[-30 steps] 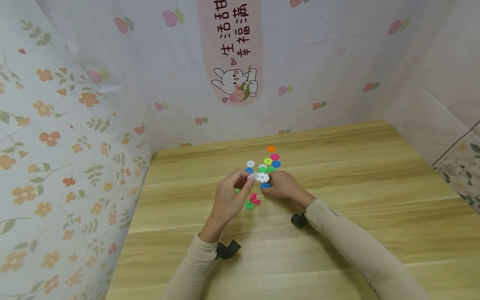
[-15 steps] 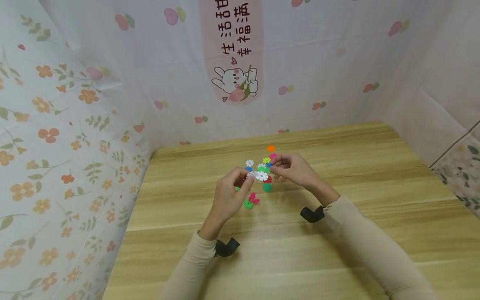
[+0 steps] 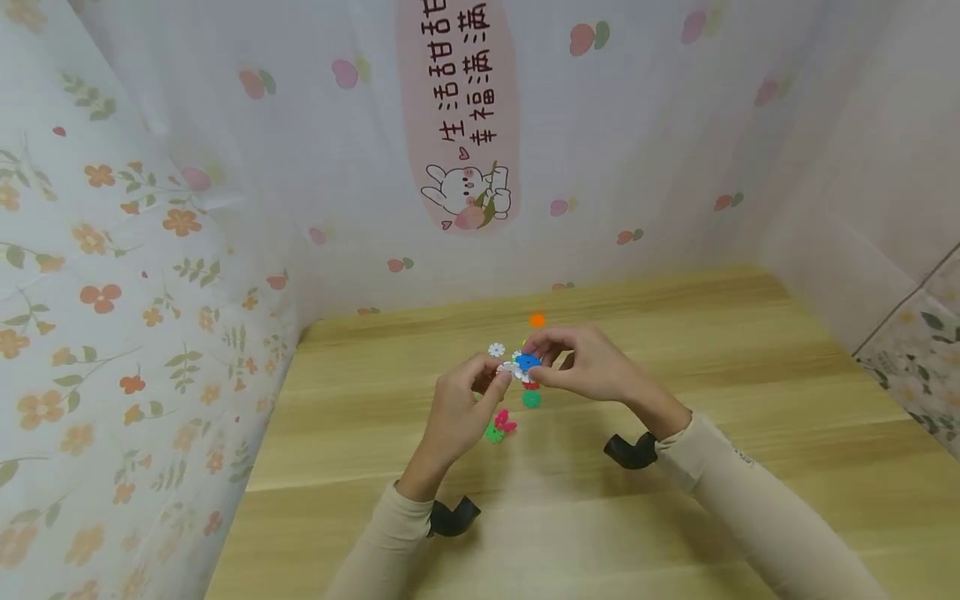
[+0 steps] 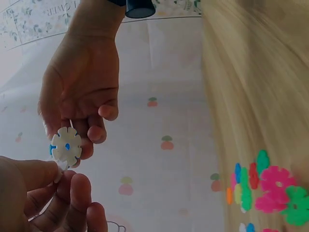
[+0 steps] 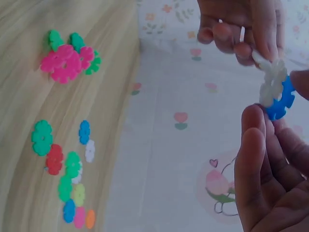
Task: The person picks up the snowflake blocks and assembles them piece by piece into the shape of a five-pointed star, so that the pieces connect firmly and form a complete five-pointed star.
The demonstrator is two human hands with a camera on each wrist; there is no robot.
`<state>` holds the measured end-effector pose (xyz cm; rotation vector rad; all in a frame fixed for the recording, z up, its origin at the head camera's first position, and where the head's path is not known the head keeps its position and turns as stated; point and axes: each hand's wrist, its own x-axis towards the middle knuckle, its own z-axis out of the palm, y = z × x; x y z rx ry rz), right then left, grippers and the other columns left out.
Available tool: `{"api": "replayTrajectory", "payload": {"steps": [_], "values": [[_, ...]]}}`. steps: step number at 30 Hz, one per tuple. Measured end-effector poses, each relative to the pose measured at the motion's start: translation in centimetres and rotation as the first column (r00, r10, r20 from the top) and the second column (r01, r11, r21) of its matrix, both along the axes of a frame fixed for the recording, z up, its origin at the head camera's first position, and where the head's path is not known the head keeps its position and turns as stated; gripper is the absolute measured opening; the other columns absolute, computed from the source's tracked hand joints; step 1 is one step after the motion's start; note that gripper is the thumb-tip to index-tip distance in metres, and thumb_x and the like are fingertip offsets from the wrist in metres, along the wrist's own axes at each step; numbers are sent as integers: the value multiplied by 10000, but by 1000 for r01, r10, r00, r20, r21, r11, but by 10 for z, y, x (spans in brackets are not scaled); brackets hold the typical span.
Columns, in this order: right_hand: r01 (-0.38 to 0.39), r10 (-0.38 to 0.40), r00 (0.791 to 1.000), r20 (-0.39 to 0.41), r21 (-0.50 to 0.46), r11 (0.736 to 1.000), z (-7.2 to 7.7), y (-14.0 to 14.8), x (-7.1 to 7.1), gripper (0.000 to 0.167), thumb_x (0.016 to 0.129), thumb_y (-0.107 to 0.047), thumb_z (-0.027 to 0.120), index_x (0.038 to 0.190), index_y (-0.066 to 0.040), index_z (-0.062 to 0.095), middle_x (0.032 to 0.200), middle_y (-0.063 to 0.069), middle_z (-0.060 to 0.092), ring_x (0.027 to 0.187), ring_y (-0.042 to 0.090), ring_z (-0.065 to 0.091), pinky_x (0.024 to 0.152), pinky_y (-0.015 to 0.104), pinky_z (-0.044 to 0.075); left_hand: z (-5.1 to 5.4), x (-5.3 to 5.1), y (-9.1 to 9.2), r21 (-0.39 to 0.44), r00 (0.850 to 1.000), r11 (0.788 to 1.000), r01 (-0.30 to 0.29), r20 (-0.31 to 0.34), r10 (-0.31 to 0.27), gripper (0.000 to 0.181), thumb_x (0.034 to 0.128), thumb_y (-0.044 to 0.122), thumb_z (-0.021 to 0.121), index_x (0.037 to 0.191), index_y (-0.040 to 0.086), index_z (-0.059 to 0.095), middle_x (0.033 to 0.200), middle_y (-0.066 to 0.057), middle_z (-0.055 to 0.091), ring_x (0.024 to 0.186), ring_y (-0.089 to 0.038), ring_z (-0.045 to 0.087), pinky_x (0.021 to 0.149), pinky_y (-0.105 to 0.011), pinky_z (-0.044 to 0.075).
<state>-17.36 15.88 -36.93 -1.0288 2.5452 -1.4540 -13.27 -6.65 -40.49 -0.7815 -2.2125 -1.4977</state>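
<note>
Over the table, my left hand [image 3: 465, 412] pinches white notched flower-shaped discs [image 4: 62, 138] between thumb and fingers. They appear to be joined pieces, though the fingers partly hide them. My right hand [image 3: 588, 367] pinches a blue notched disc [image 3: 528, 362] by its edge. In the right wrist view, the blue disc [image 5: 284, 105] overlaps the white disc [image 5: 272, 82] from behind; whether their slots are interlocked I cannot tell. Blue also shows through the white disc's centre hole in the left wrist view.
On the wooden table [image 3: 360, 433] lie loose discs, including an orange disc [image 3: 537, 320], a white disc [image 3: 497, 350] and a teal disc [image 3: 532, 399]. A pink-and-green cluster [image 3: 501, 426] sits nearer. Patterned cloth [image 3: 337, 167] hangs behind and at the sides.
My right hand went from the loose discs out to the right, then back to the left hand, bringing a blue disc against the white ones. The left hand keeps its pinch; the view tilts up slightly.
</note>
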Motion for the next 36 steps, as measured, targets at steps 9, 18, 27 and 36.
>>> {"api": "replayTrajectory", "payload": {"steps": [9, 18, 27, 36], "values": [[39, -39, 996, -80, 4, 999, 14, -4, -2, 234, 851, -137, 803, 1061, -109, 703, 868, -39, 663, 791, 144, 619, 659, 315, 578, 7, -7, 2, 14, 998, 999, -34, -51, 35, 68, 967, 114, 674, 992, 50, 670, 822, -19, 669, 668, -128, 630, 549, -278, 550], [82, -78, 986, -145, 21, 996, 21, 5, 5, 293, 793, -110, 860, 1057, -88, 736, 894, -45, 688, 761, 118, 626, 699, 318, 581, 11, -5, 7, -39, 996, 999, -16, -88, 12, 116, 972, 145, 673, 978, 29, 678, 840, -11, 672, 697, -108, 615, 559, -275, 533], [101, -82, 967, -242, 69, 993, 24, 8, 12, 352, 723, -145, 906, 1034, -71, 758, 903, -52, 720, 726, 58, 654, 693, 286, 579, 11, -4, 8, -120, 979, 992, -36, -203, 11, 77, 944, 78, 694, 937, 3, 675, 810, -34, 667, 701, -127, 630, 639, -293, 560], [88, -71, 979, -191, 79, 993, 25, 7, 13, 310, 704, -185, 918, 954, -100, 756, 782, -95, 672, 678, 58, 632, 654, 271, 564, 2, -3, 10, -93, 973, 995, -35, -230, 13, 43, 912, 33, 720, 913, 24, 678, 791, -17, 665, 706, -115, 639, 687, -266, 564]]}}
